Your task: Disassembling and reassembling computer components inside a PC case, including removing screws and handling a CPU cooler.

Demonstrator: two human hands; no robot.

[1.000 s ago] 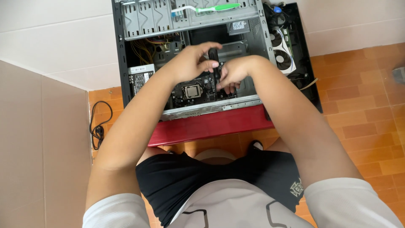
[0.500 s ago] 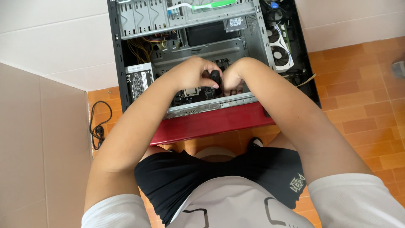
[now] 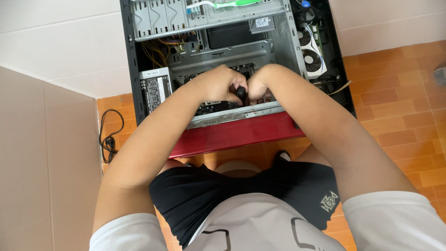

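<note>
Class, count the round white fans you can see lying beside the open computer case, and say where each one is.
2. One white fan lies farther from the person, to the case's right; the second fan sits just nearer, beside it. Others may be hidden.

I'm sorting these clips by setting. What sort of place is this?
Probably a room in a home, not a workshop: an open computer case lies on an orange tiled floor by a plain white wall, both hands inside it.
</note>
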